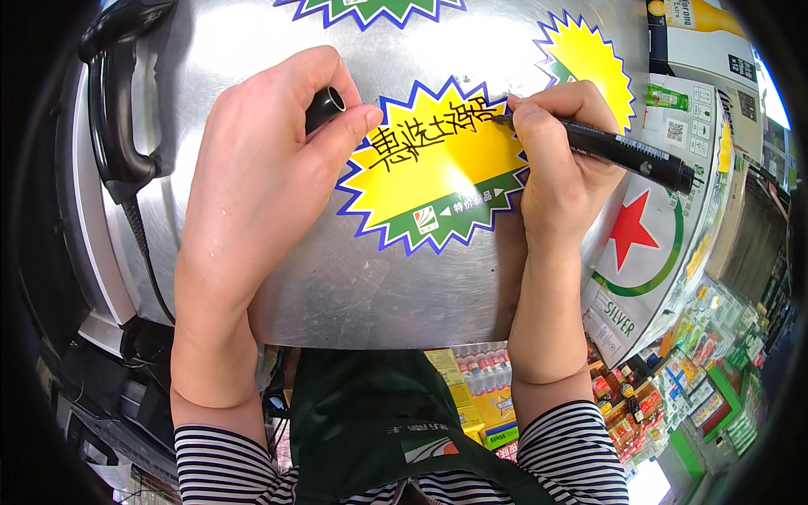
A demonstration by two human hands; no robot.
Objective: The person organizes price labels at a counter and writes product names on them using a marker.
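A black marker pen (622,150) is gripped in my right hand (565,164), its tip at the last handwritten character on a yellow starburst sign (435,164). The sign has a blue zigzag edge and a green printed band along its lower side. Black handwriting runs across its yellow upper part. My left hand (265,158) holds the black marker cap (325,107) between thumb and curled fingers, its hollow end facing right. The thumb tip of that hand is at the sign's left edge. Both hands are over a scratched metal counter (353,303).
More starburst signs lie at the top (379,7) and upper right (584,53). A black handheld barcode scanner (113,107) with a cable stands left. Beer cartons (650,221) flank the right side. Packaged goods (701,334) fill the lower right. A dark green apron (372,404) meets the counter edge.
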